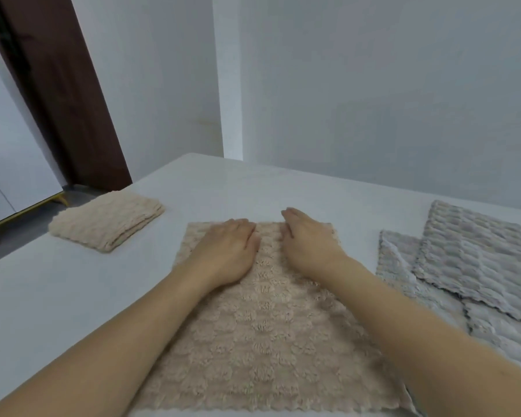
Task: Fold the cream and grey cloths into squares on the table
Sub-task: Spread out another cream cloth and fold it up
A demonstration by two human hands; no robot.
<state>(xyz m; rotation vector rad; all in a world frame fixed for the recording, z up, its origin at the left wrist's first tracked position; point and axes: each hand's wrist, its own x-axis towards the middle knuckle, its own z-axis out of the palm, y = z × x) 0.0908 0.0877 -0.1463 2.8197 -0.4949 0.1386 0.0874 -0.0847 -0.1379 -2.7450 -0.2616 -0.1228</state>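
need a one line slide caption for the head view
Left hand and right hand press flat on spread cream textured cloth; folded cream cloth left, grey cloths right.

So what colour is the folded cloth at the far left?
Cream, with a bumpy waffle-like texture; the folded cloth shows in the head view.

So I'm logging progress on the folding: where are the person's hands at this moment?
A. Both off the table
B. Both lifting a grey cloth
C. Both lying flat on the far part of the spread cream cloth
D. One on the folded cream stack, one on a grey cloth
C: the left hand and right hand lie side by side, fingers straight, on the far part of the spread cream cloth, away from the folded cream stack and the grey cloths.
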